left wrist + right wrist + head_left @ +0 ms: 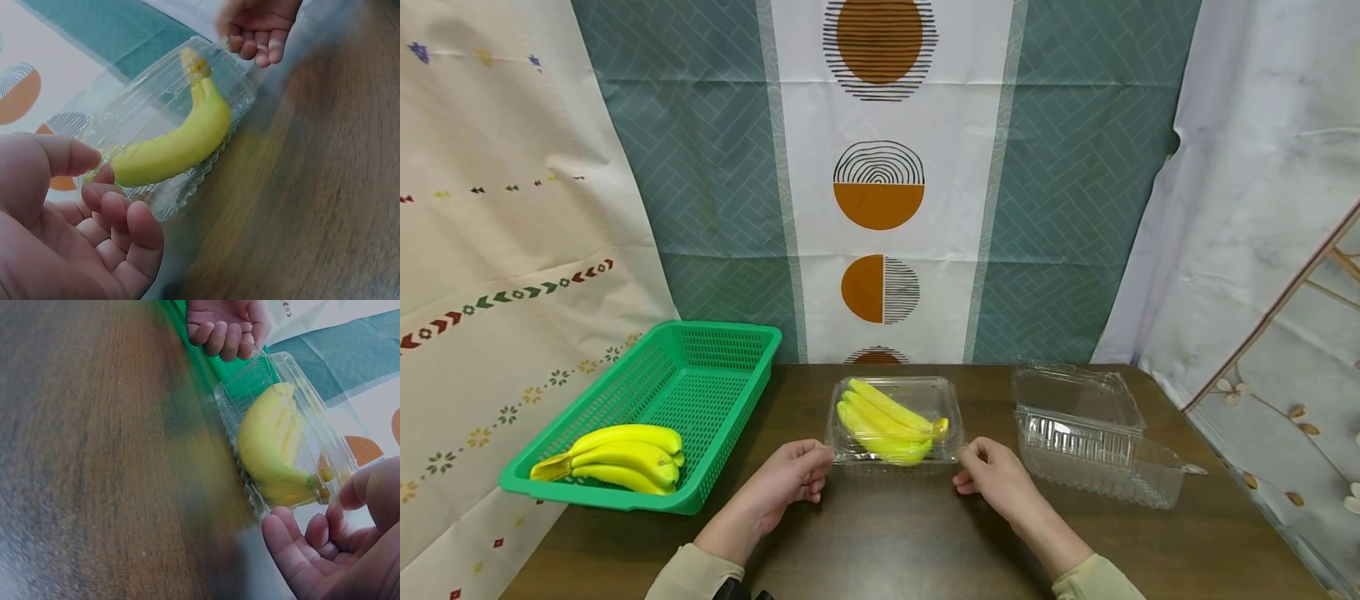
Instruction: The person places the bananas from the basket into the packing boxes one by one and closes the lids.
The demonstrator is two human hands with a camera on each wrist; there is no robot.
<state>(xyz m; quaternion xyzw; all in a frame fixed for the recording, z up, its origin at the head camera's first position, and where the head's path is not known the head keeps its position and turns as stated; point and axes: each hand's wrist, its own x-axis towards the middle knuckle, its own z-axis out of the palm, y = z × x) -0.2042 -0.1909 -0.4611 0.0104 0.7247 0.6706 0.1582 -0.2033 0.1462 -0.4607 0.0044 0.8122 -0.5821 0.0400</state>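
A clear plastic clamshell container (895, 385) sits mid-table with a bunch of yellow bananas (883, 421) inside, its lid lying over them. At its front left corner my left hand (793, 475) pinches the rim between thumb and index finger. My right hand (992, 479) pinches the front right corner the same way. In the left wrist view the bananas (175, 147) show through the plastic, stem toward the right hand. The right wrist view shows both hands on the container (300, 375) corners, other fingers loosely curled.
To the left stands a green plastic basket (752, 392) holding another bunch of bananas (617, 457). A second clear clamshell container (1097, 458) stands at the right with its lid raised. Patterned cloths (715, 167) hang behind and at both sides of the brown table (880, 542).
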